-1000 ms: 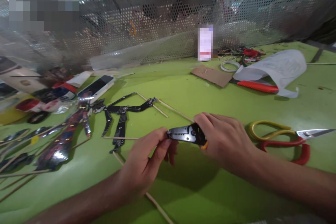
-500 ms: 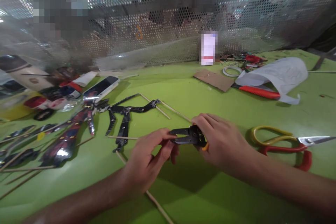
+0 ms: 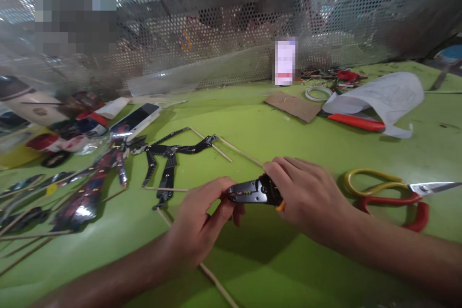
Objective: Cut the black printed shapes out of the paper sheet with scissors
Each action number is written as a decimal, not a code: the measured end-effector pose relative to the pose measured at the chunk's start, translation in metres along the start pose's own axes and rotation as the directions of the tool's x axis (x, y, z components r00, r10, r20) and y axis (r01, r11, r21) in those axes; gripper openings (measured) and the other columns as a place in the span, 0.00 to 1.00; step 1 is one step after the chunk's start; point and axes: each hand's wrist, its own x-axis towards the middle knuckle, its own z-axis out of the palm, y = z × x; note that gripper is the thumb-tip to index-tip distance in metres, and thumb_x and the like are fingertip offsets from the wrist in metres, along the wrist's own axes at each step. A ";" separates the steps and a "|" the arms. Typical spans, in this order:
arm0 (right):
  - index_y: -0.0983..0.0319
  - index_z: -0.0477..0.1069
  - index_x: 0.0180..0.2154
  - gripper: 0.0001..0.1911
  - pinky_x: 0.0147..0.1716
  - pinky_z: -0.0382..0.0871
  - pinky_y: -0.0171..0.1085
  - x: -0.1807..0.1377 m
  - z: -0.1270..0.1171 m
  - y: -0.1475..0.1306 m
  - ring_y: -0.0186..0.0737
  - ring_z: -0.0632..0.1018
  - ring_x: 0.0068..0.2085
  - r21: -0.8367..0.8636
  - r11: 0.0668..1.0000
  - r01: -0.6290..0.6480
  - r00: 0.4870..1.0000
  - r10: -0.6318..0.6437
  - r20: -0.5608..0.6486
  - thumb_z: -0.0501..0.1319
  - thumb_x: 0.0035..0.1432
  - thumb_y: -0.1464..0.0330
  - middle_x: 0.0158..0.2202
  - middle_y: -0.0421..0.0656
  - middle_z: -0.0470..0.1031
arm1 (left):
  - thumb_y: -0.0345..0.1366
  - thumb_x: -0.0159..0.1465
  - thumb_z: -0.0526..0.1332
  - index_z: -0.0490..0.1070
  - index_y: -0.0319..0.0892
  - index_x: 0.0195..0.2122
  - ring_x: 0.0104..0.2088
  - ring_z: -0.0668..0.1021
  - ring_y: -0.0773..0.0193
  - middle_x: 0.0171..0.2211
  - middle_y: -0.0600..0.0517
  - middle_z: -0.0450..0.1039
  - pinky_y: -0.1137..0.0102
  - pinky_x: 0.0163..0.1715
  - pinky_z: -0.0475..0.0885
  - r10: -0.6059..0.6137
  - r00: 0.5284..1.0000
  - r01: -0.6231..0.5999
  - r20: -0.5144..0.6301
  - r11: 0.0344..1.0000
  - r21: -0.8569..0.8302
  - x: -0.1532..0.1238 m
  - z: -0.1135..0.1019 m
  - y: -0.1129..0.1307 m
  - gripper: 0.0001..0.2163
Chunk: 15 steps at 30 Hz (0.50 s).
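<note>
My right hand (image 3: 303, 190) is wrapped round a pair of black wire strippers (image 3: 249, 192), whose jaws point left and are closed together. At the jaw tips, the fingers of my left hand (image 3: 204, 216) pinch something small that they mostly hide. Just left of that hand lies a black jointed figure (image 3: 171, 151) with thin wooden sticks (image 3: 240, 150) at its limbs. One more stick (image 3: 218, 284) runs under my left wrist toward the front edge of the view.
Right of my hands lie scissors (image 3: 384, 195) with yellow and red handles. Behind them are a curled white sheet (image 3: 382, 98), a red-handled cutter (image 3: 355, 121), a tape roll (image 3: 318, 94) and cardboard (image 3: 294, 106). A dark red figure (image 3: 92, 187) and a phone (image 3: 135, 122) lie left.
The jaws of the wire strippers have closed at my left fingertips. Both hands stay in nearly the same place, and the whole view has shifted slightly.
</note>
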 end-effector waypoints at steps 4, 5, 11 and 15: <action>0.64 0.71 0.30 0.09 0.25 0.58 0.40 0.001 0.000 0.000 0.44 0.72 0.24 -0.016 1.000 0.007 1.000 -0.007 -0.008 0.53 0.53 0.78 0.24 0.43 0.72 | 0.30 0.71 0.53 0.70 0.40 0.33 0.24 0.75 0.73 0.24 0.55 0.74 0.79 0.25 0.70 -0.013 1.000 0.013 0.011 1.000 -0.028 -0.003 0.001 -0.001 0.10; 0.64 0.71 0.30 0.09 0.25 0.58 0.40 0.001 0.000 0.000 0.44 0.72 0.23 -0.022 1.000 0.008 1.000 -0.008 -0.015 0.53 0.54 0.78 0.23 0.43 0.71 | 0.29 0.71 0.54 0.70 0.40 0.33 0.24 0.75 0.73 0.24 0.56 0.74 0.80 0.26 0.70 -0.021 1.000 0.022 0.010 0.999 -0.037 -0.004 0.001 -0.001 0.10; 0.63 0.71 0.30 0.09 0.24 0.56 0.40 -0.001 -0.001 0.000 0.44 0.74 0.23 -0.047 0.999 -0.019 1.000 0.018 -0.001 0.54 0.53 0.78 0.23 0.43 0.72 | 0.27 0.70 0.54 0.70 0.40 0.33 0.26 0.75 0.73 0.25 0.56 0.74 0.80 0.27 0.70 -0.040 0.999 0.040 0.020 0.999 -0.033 -0.005 0.001 -0.003 0.09; 0.63 0.70 0.30 0.07 0.22 0.52 0.39 0.001 -0.002 0.004 0.44 0.74 0.22 -0.026 0.995 -0.093 0.993 0.094 0.070 0.57 0.49 0.78 0.22 0.42 0.73 | 0.26 0.70 0.54 0.70 0.41 0.35 0.26 0.76 0.74 0.27 0.56 0.74 0.80 0.26 0.72 -0.072 0.997 0.073 0.014 0.992 -0.106 -0.004 0.000 -0.004 0.08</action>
